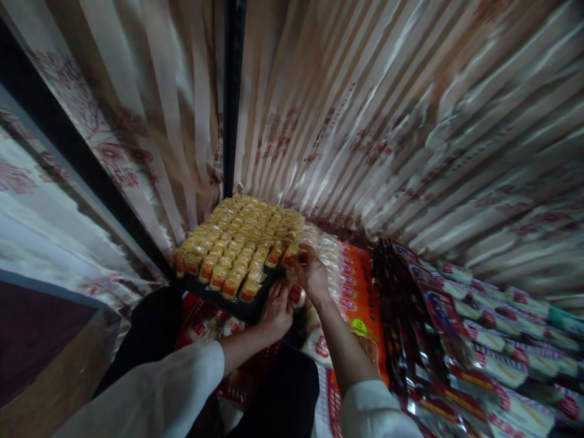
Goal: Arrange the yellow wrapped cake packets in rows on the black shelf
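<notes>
Small yellow-wrapped snack packets [237, 234] with red ends stand in tight rows on a black tray [249, 309]. My right hand [314, 277] is at the right side of these rows, its thumb and fingers closed on one yellow packet [291, 252]. My left hand [276, 309] lies with stretched fingers on the bare front right part of the tray. Just beside its fingertips is a white packet with a red mark [297, 296]. A row of clear-wrapped white packets [331, 258] runs along to the right, partly hidden by my right forearm.
Orange packages [360, 286] lie right of the white row. Farther right are dark glossy packs [404, 322] and several red-and-white packs [511, 359]. A red crate [191, 316] with packets sits under the tray. Printed plastic sheeting [319, 121] and a dark post [231, 91] close off the back.
</notes>
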The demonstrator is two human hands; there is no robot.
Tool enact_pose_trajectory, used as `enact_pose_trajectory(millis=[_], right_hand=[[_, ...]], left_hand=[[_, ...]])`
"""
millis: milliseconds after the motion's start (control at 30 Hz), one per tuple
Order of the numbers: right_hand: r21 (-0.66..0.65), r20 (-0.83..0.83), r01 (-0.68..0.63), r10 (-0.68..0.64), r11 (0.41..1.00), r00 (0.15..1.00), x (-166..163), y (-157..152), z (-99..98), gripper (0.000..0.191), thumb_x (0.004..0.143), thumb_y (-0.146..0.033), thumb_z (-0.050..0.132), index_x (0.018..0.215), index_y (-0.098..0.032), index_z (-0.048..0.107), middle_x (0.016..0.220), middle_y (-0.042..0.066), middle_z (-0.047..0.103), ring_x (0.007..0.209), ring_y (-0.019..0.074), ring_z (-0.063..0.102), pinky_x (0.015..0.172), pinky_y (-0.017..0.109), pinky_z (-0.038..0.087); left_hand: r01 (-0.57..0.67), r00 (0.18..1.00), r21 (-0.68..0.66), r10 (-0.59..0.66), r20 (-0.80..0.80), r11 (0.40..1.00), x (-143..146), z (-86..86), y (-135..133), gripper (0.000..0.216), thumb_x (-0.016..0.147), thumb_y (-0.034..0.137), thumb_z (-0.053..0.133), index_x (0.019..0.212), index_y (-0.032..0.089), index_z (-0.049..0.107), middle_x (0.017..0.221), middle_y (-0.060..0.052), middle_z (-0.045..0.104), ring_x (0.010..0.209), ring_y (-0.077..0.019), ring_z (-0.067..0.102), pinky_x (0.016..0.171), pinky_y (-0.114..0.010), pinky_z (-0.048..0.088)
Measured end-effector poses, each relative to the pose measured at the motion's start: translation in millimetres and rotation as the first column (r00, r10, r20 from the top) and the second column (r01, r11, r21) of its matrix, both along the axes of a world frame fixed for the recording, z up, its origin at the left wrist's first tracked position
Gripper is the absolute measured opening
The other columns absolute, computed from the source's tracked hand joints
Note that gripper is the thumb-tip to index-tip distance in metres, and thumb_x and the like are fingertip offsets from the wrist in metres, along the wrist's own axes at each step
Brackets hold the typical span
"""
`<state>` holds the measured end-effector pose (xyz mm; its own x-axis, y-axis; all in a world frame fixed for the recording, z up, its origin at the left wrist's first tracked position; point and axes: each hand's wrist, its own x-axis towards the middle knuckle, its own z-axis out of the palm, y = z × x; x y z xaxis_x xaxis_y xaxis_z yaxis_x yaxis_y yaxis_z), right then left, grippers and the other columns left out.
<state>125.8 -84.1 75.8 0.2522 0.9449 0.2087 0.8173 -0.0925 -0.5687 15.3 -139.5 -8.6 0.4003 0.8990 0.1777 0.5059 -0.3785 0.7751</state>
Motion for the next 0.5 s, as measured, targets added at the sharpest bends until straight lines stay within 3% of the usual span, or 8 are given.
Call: enact_pose_trajectory(millis=[133, 233, 367, 500], right_hand=[[-0.027, 0.028, -0.017, 0.018, 0.999, 0.999, -4.0, -0.6, -5.5, 0.037, 0.08, -0.033, 0.048, 0.114, -0.019, 0.051, 0.081, 0.004, 0.067, 0.066, 0.0164, 0.062, 0.06, 0.026, 0.045], [-0.027, 0.015, -0.007, 0.007, 1.0, 1.0, -4.5, -1.0, -8.5, 0.036, 0.08, -0.031, 0.046, 0.113, -0.019, 0.051, 0.083, 0.005, 0.068, 0.069, 0.0169, 0.062, 0.062, 0.027, 0.046], [-0.023, -0.013, -0.037, 0.037, 0.999, 0.999, -3.4, 0.8, -6.1, 0.034, 0.079, -0.032, 0.047, 0.109, -0.019, 0.053, 0.084, 0.005, 0.067, 0.071, 0.0177, 0.063, 0.064, 0.028, 0.047], [-0.033, -0.086, -0.001, -0.002, 0.999, 0.996, 2.3, 1.3, -0.5, 0.035, 0.078, -0.036, 0.047, 0.107, -0.019, 0.053, 0.082, 0.005, 0.067, 0.068, 0.0176, 0.063, 0.062, 0.028, 0.047]], left_hand=[[-0.042, 0.999, -0.058, 0.04, -0.03, 0.997, -0.1, -1.8, 0.7, 0.061, 0.074, 0.007, 0.042, 0.135, 0.008, 0.037, 0.143, -0.017, 0.035, 0.136, -0.0275, 0.026, 0.111, -0.051, 0.026], [-0.039, 0.999, -0.085, 0.036, -0.035, 0.996, 0.3, -4.9, 4.8, 0.06, 0.075, 0.007, 0.04, 0.134, 0.002, 0.036, 0.143, -0.021, 0.034, 0.136, -0.0276, 0.026, 0.111, -0.049, 0.027], [0.027, 0.999, -0.061, -0.024, 0.04, 0.998, 0.3, -8.1, 10.3, 0.059, 0.074, 0.007, 0.04, 0.133, 0.005, 0.037, 0.141, -0.018, 0.039, 0.134, -0.0253, 0.03, 0.112, -0.047, 0.028], [-0.032, 0.995, -0.151, 0.046, 0.094, 0.988, 2.3, -5.1, 14.4, 0.059, 0.078, 0.012, 0.04, 0.136, 0.005, 0.032, 0.144, -0.018, 0.034, 0.136, -0.0248, 0.026, 0.113, -0.046, 0.026]])
